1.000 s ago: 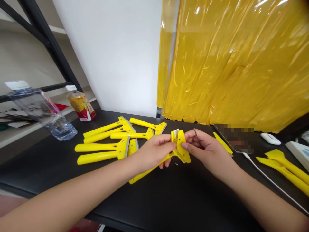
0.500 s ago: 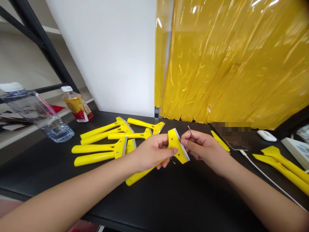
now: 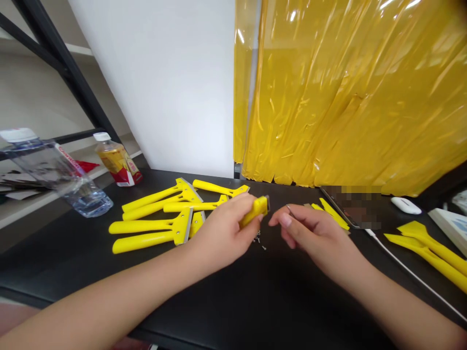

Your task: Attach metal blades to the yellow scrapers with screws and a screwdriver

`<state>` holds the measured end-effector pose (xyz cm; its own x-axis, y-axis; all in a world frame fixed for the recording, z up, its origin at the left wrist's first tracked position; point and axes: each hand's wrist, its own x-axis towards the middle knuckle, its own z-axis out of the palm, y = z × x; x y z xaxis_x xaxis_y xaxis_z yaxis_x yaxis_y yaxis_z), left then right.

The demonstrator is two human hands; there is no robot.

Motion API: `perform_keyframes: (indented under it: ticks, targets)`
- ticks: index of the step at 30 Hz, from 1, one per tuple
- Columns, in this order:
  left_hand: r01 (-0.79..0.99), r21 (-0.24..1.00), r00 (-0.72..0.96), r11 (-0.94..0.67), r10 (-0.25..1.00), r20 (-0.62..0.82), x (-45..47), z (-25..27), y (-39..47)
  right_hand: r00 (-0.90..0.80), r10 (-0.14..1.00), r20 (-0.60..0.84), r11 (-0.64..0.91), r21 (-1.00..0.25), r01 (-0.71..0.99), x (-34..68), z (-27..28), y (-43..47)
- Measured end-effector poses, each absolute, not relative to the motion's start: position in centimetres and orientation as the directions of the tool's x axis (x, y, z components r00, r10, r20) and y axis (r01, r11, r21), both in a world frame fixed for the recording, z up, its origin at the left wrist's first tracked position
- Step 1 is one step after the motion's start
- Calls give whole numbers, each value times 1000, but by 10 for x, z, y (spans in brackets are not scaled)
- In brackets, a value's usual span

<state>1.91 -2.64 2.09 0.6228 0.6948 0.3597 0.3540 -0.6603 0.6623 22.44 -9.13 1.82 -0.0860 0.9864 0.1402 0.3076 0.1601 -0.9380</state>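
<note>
My left hand (image 3: 233, 231) is wrapped around a yellow scraper (image 3: 257, 210), which is turned edge-on with its head pointing up and to the right; most of its handle is hidden by the fingers. To its right, apart from the scraper, my right hand (image 3: 310, 231) pinches a thin metal rod (image 3: 290, 210) resembling a hex key, mostly covered by the fingers. Small screws (image 3: 260, 239) lie on the black tabletop (image 3: 262, 301) between the hands. Several finished-looking yellow scrapers (image 3: 146, 226) with metal blades lie left of and behind my left hand.
Beyond my right hand are small yellow plates (image 3: 333, 214), a phone (image 3: 345, 206) with a white cable (image 3: 397, 265), and a white earphone case (image 3: 405, 205). Yellow handles (image 3: 430, 248) lie far right. A clear bottle (image 3: 69, 180) and a drink bottle (image 3: 118, 160) stand at left.
The scraper in my left hand has turned from showing its flat face to edge-on. My right hand has drawn slightly away from it, and the screws below show more.
</note>
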Motion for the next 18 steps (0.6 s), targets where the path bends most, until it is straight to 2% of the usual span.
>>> perform_keyframes:
  ticks: [3, 5, 6, 8, 10, 11, 13, 14, 16, 18]
  targets:
    - [455, 308, 736, -835, 548, 397, 16, 18, -32, -127, 992, -2, 14, -992, 123, 213, 19, -99]
    - [498, 188, 745, -847, 529, 406, 15, 16, -35, -99, 993, -68, -63, -997, 54, 209, 18, -100]
    - [509, 174, 730, -843, 530, 432, 15, 16, -35, -79, 994, -81, -79, -996, 28, 209, 17, -99]
    - [497, 256, 656, -829, 552, 516, 15, 15, -35, -36, 997, -64, -65, -998, -23, 212, 14, -94]
    - [423, 479, 515, -769, 639, 572, 17, 13, -34, 9, 1000, -21, -20, -997, -71, 218, 11, -88]
    - [356, 623, 435, -696, 714, 548, 19, 12, -33, 23, 1000, -4, -2, -996, -90, 221, 9, -84]
    - [168, 872, 341, -460, 857, 386, 23, 10, -32, 29, 999, 16, 19, -994, -110, 227, 7, -78]
    - [73, 943, 354, -324, 893, 279, 25, 10, -31, 25, 999, 22, 25, -994, -110, 229, 5, -76]
    - [-58, 993, 460, -101, 880, 117, 28, 13, -29, 10, 1000, 28, 29, -995, -96, 231, 3, -75]
    - [-103, 994, 560, 31, 828, 32, 29, 17, -29, -8, 1000, 24, 24, -996, -82, 231, 2, -75]
